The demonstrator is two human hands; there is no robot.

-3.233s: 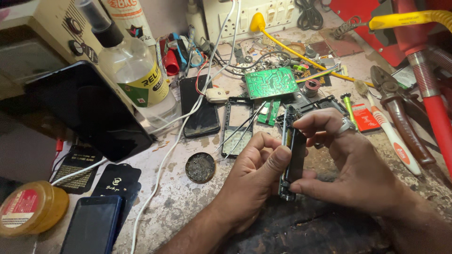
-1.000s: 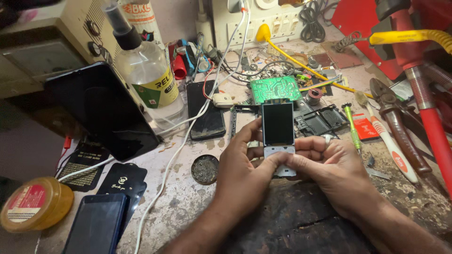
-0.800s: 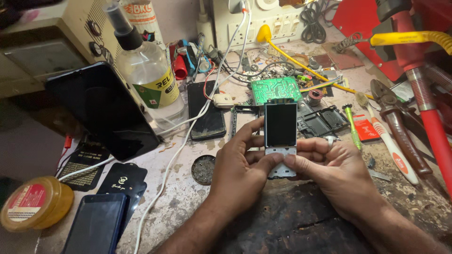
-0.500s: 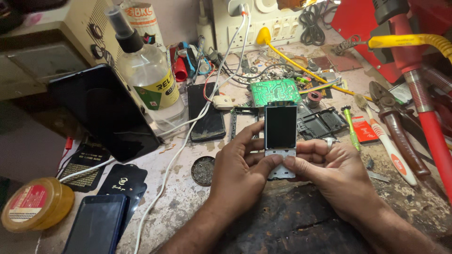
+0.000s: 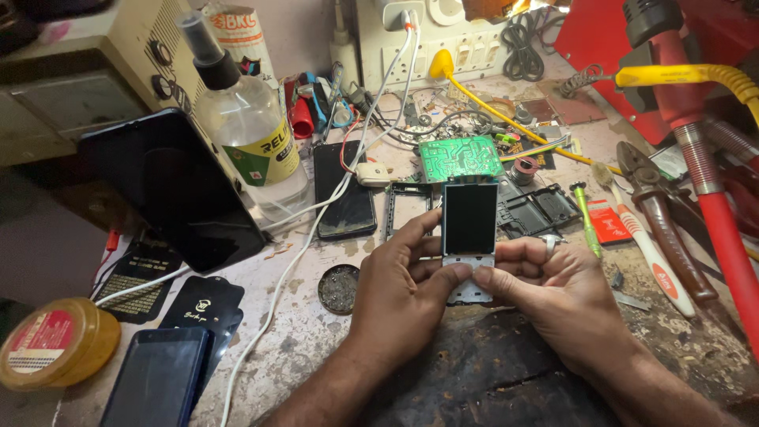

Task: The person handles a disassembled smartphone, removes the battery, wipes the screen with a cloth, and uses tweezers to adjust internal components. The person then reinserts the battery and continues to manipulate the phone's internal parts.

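Single head view, looking steeply down, close over cluttered workbench

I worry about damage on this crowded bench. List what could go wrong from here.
1. The phone body is held only by fingertips of the left hand and right hand; it could slip from that grip.
2. Thumb pressure may strain its bare screen.
3. The white cable nearby could snag.

i see a worn, speckled workbench with a dark mat at the lower middle. on it, at centre left, lie a small round tin and a black phone with a white cable running past. a green circuit board sits at upper centre, a toothbrush and pliers at right, a yellow jar at lower left.
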